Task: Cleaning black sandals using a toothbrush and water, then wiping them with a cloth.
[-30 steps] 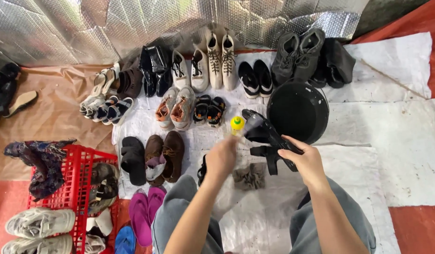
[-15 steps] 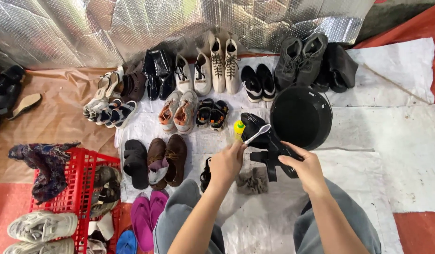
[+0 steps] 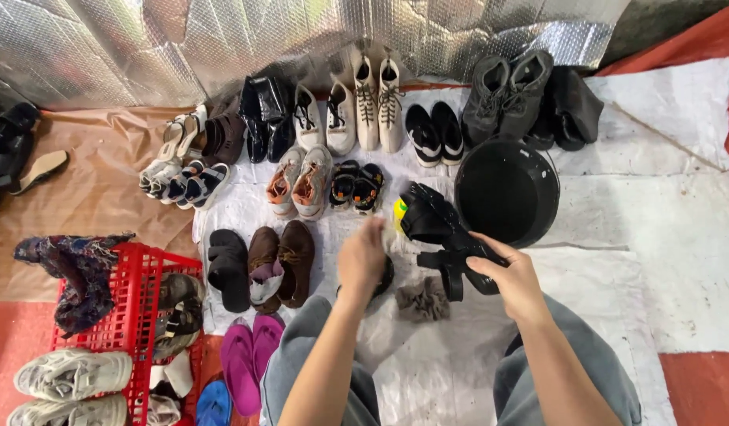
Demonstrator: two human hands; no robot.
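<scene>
right hand [image 3: 513,278] clamped on black strappy sandal [image 3: 447,237], held up just left of black basin [image 3: 506,192] | left hand [image 3: 363,254] blurred, fingers curled over dark object below it (grip unclear) | risk: one-handed hold, sandal could slip onto grey rag [image 3: 422,300] or tip into basin

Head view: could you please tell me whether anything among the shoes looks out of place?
Mostly neat pairs, but a light cloth is stuffed into one brown shoe, and the red crate holds a jumbled pile with dark fabric draped over its rim.
</scene>
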